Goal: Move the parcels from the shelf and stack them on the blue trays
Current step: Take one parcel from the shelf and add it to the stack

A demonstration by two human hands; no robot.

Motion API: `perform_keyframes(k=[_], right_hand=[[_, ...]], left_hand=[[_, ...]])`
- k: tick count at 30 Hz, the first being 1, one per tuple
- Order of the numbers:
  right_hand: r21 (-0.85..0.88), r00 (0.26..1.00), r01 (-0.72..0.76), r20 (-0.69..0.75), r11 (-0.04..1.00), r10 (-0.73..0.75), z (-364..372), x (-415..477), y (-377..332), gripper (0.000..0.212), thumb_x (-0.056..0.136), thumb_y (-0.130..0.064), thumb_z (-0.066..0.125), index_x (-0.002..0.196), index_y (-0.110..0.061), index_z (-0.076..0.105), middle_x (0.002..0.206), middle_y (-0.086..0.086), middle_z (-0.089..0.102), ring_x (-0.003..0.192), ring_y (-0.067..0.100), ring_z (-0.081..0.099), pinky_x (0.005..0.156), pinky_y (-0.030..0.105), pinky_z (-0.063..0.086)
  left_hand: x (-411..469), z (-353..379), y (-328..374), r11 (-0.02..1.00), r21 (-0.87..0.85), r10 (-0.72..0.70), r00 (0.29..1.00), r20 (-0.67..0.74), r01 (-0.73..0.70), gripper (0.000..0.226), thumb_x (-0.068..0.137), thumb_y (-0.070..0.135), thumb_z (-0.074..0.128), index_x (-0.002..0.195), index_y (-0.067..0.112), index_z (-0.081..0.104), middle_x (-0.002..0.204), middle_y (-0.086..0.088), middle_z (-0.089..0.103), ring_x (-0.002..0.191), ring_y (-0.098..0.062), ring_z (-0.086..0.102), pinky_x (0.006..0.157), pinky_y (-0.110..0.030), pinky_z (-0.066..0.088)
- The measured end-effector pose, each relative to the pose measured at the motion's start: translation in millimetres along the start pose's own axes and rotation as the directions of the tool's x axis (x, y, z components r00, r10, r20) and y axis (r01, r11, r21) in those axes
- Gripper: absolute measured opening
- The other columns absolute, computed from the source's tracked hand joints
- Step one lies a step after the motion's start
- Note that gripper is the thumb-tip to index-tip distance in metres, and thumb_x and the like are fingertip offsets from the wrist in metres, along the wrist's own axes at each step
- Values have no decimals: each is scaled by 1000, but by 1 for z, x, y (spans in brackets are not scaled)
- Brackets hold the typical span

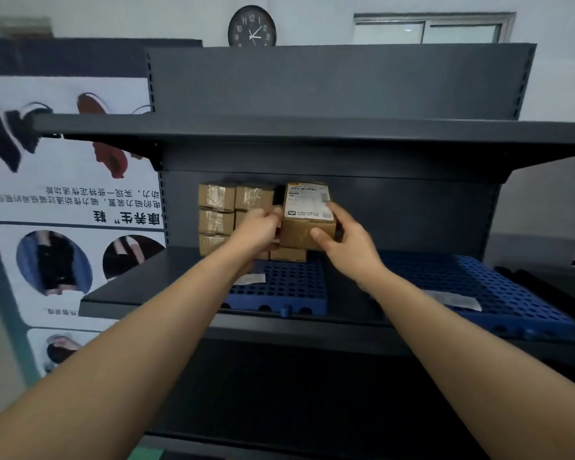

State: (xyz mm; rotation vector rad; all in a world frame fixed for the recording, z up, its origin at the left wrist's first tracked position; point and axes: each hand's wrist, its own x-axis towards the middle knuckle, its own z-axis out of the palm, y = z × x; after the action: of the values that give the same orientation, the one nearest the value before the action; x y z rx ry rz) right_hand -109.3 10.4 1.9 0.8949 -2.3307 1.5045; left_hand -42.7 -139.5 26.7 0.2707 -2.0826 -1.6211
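A poster [63,200] stands at the far left. On the dark shelf [146,290], a stack of brown parcels [217,210] sits against the back panel. The left hand [258,229] curls its fingers round the left side of a labelled parcel [307,227]. This parcel is held up above the left blue tray [286,288], over another box [287,254]. The right hand [349,249] grips its right side, thumb pressed on the front. A second blue tray [498,293] lies further right.

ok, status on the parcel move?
Left grip and right grip both hold labelled parcel. Held over left blue tray, one parcel below it. Stacked parcels wait at left. Nothing in the way.
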Motion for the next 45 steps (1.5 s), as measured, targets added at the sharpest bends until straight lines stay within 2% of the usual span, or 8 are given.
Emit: perform_keyframes(k=[8,13,17,23,27,30,37,45], right_hand=[[7,997,-71,13,997,71,23,86,-6,65,95,-34,57,152,-27,24,153,-1,36,137,20,37,100,24,33],[-102,988,-114,89,988,123,34,123,3,64,98,-35,52,152,-22,23,154,3,34,137,21,36,96,19,30],[-139,985,-123,106,983,138,41,139,8,64,96,-40,53,151,-23,26,154,5,34,137,23,37,104,25,34],[-87,981,-155,104,984,164,48,153,14,75,88,-47,63,150,-27,27,155,4,32,140,22,34,107,30,33],[59,981,-180,87,982,175,57,156,19,73,89,-44,62,150,-30,26,151,2,38,135,21,39,106,31,37],[100,981,-189,58,977,184,65,155,27,78,87,-53,60,151,-37,19,153,1,36,136,22,40,108,44,40],[125,987,-160,24,979,159,72,152,37,75,92,-52,52,153,-30,13,150,0,39,137,19,38,106,30,34],[136,987,-158,8,978,159,76,154,36,55,94,-45,53,141,-21,36,123,-4,56,111,12,52,89,26,43]], left_hand=[[70,-37,-5,949,287,139,990,-1,-133,43,102,31,41,142,16,45,141,-5,52,123,-26,53,103,-38,43],[112,-82,-12,533,788,465,885,32,-308,44,95,11,44,139,16,49,136,-14,54,124,-34,50,99,-46,45],[147,-113,-17,367,922,408,912,-39,-125,54,97,32,48,148,21,35,154,-14,30,143,-34,23,109,-54,27],[177,-139,-39,772,635,107,983,-152,14,92,83,39,71,154,24,14,158,-17,11,141,-40,26,108,-47,35],[185,-149,-56,879,477,144,966,-215,-25,97,72,26,83,149,18,25,147,-17,38,128,-35,46,100,-45,46],[183,-145,-67,928,370,125,978,-168,-55,84,70,21,84,140,14,39,129,-11,59,118,-27,56,99,-45,48],[181,-136,-79,939,317,209,951,-226,-131,76,79,15,78,143,14,37,124,-4,54,106,-16,50,82,-27,42],[184,-137,-81,938,338,156,966,-208,-79,91,82,19,75,152,20,15,141,-13,48,128,-30,47,102,-41,42]])
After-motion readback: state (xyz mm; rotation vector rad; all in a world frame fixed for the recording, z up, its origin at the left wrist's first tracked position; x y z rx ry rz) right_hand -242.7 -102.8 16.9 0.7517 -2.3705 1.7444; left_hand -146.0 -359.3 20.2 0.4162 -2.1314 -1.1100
